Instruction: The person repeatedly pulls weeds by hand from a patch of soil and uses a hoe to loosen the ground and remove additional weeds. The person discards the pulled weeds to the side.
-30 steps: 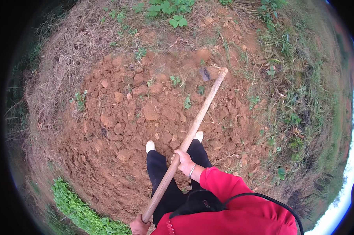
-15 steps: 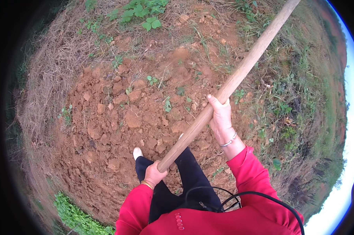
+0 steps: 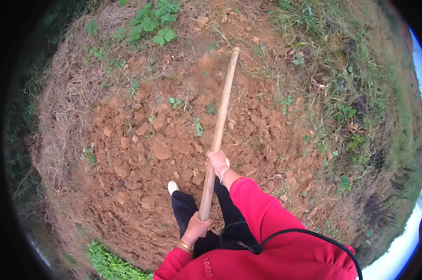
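left hand wraps its fingers shut on the butt end of the long wooden handle, right hand clamps it mid-shaft, both just above the dark trousers and white shoe. half a second ago the handle was raised high to the right; now it is swung down, so the stroke looks landed. pale, straight shaft runs away over clumpy red soil, its far tip buried in flying dirt near dry grass; blade hidden.

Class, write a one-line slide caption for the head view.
Both hands, left hand and right hand, grip a long wooden handle driven into clods of red soil.
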### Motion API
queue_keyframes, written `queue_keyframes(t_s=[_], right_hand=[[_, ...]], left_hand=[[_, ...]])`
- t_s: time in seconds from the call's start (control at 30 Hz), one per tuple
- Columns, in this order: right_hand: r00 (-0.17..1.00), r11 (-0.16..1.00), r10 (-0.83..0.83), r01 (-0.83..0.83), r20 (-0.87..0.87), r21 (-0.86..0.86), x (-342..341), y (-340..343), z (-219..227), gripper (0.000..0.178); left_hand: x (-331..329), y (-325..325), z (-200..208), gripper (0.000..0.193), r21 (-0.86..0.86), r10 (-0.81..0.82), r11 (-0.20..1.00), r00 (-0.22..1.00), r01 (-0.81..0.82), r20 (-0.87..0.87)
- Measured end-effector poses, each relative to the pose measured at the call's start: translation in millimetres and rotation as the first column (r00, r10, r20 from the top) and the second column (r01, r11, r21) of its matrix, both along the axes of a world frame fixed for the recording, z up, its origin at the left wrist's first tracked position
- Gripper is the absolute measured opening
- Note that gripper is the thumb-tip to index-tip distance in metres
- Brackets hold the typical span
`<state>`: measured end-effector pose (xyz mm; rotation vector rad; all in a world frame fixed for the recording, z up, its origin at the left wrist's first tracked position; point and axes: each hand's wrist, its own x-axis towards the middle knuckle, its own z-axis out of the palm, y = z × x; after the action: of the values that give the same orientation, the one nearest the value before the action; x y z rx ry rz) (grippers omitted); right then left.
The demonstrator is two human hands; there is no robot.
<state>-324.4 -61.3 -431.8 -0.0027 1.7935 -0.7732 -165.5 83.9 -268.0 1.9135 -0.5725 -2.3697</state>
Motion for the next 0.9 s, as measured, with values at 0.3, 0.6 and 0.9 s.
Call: queue_keyframes(t_s=[0.3,0.6,0.9], right_hand=[[0.655,0.962,-0.267,0.143,0.707,0.231,39,90,48,0.03],[0.845,0.937,-0.28,0.136,0.456,0.323,-3,100,56,0.018],[0.832,0.914,-0.33,0.4,0.447,-0.069,-110,6,114,0.016]], left_hand=[[126,136,120,0.037,0.049,-0.432,0.893,0.821,0.448,0.372],[110,162,97,0.037,-0.032,-0.494,0.824,0.745,0.566,0.448],[60,55,2,0.037,-0.264,-0.521,0.565,0.586,0.782,0.621]])
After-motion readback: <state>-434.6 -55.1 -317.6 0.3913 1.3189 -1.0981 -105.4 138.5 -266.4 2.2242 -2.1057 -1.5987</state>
